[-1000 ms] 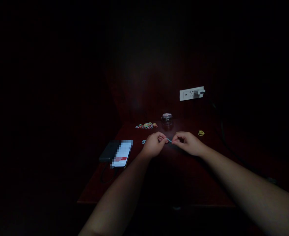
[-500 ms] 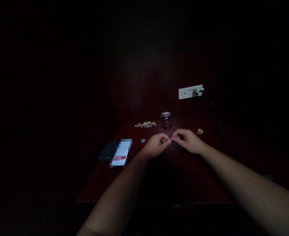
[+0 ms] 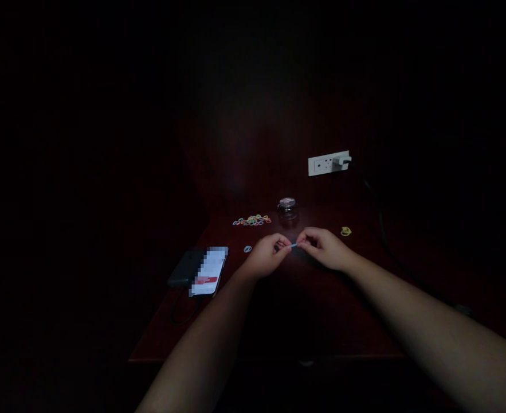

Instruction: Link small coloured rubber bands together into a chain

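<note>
Between my two hands a small light-blue elastic band (image 3: 293, 245) is held just above the dark red table. My left hand (image 3: 270, 253) pinches its left end between thumb and fingers. At the other end, my right hand (image 3: 321, 246) pinches it the same way. To the left of my left hand lie light-blue bands (image 3: 247, 249). Yellow bands (image 3: 346, 231) sit in a small group beyond my right hand. A loose pile of many-coloured bands (image 3: 253, 220) rests farther back, left of a clear lidded jar (image 3: 287, 210).
A phone (image 3: 210, 271) with a lit screen lies on the left beside a dark flat block (image 3: 185, 268), with a cable near them. The wall socket (image 3: 329, 163) has a white plug, and a dark cable (image 3: 381, 229) runs down the right. The table's front edge (image 3: 270, 359) shows.
My hands have drawn slightly apart, and more of the light-blue band shows between them. The whole view has shifted a little; the things on the table keep their places.
</note>
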`<state>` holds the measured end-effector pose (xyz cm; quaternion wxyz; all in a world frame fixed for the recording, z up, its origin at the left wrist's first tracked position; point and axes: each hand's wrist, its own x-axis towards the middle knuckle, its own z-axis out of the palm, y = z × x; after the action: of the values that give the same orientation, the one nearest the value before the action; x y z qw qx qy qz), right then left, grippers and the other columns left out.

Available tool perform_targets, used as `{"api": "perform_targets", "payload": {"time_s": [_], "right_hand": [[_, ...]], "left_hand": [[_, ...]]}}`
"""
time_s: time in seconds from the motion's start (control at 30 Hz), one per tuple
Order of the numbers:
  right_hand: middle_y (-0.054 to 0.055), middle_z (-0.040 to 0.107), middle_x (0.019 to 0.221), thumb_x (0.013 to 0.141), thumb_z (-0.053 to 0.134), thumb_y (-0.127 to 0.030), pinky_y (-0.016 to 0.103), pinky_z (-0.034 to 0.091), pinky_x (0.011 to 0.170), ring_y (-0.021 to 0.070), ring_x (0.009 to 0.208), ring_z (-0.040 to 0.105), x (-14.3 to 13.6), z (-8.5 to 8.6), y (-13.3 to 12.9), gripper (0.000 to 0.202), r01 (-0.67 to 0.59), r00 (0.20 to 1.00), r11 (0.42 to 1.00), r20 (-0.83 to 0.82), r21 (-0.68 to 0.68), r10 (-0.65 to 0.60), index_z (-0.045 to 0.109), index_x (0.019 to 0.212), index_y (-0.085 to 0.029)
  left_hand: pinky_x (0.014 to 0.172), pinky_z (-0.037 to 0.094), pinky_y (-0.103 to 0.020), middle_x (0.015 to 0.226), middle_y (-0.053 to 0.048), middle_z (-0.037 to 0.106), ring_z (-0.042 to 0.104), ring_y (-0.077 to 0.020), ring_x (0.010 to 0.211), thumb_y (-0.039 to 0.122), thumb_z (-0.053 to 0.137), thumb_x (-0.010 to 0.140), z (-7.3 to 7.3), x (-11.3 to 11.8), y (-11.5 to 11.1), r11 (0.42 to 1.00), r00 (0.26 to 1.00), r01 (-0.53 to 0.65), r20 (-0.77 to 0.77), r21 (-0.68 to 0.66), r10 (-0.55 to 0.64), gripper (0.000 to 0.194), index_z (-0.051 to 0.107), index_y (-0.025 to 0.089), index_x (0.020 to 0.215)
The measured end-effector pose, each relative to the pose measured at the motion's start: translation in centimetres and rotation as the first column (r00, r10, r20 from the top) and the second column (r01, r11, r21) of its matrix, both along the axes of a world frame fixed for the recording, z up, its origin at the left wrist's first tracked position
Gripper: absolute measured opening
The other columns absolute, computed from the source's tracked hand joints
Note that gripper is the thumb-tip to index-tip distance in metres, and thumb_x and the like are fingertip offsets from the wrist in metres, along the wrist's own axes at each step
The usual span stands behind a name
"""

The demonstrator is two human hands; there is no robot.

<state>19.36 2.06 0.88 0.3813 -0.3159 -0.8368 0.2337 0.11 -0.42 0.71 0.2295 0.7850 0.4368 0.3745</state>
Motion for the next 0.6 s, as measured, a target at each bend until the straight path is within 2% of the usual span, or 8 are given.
{"api": "perform_targets", "payload": {"time_s": [0.2,0.47,0.6], "right_hand": [[0.001,0.055,0.066,0.081,0.050,-0.027,0.023,0.036,0.055,0.0121,0.060,0.047,-0.04,-0.32,0.13,0.015,-0.010,1.000,1.000,0.027,0.002,0.010,0.060,0.078,-0.015],[0.001,0.053,0.064,0.079,0.052,-0.030,0.023,0.036,0.055,0.0119,0.059,0.045,-0.25,-0.04,-0.40,0.017,-0.058,0.998,0.996,0.019,-0.065,0.059,0.059,0.074,-0.015],[0.000,0.052,0.063,0.079,0.052,-0.030,0.023,0.035,0.053,0.0113,0.057,0.044,-0.25,-0.13,-0.36,0.017,-0.074,0.997,0.990,0.023,-0.118,0.077,0.059,0.076,-0.014]], "left_hand": [[0.069,0.045,-0.023,0.084,-0.005,0.064,0.057,-0.0124,0.075,0.028,0.054,0.081,-0.12,0.04,0.24,0.998,0.999,-0.053,-0.004,0.034,0.054,0.017,0.061,0.013,0.086],[0.071,0.046,-0.024,0.080,-0.004,0.064,0.058,-0.0119,0.073,0.025,0.055,0.079,-0.10,0.12,0.27,0.990,0.992,-0.130,0.006,0.052,0.130,0.014,0.061,0.014,0.084],[0.069,0.046,-0.023,0.080,-0.004,0.064,0.058,-0.0118,0.073,0.026,0.056,0.079,-0.13,0.10,0.35,0.992,0.993,-0.118,0.006,0.044,0.118,0.015,0.061,0.013,0.084]]}}
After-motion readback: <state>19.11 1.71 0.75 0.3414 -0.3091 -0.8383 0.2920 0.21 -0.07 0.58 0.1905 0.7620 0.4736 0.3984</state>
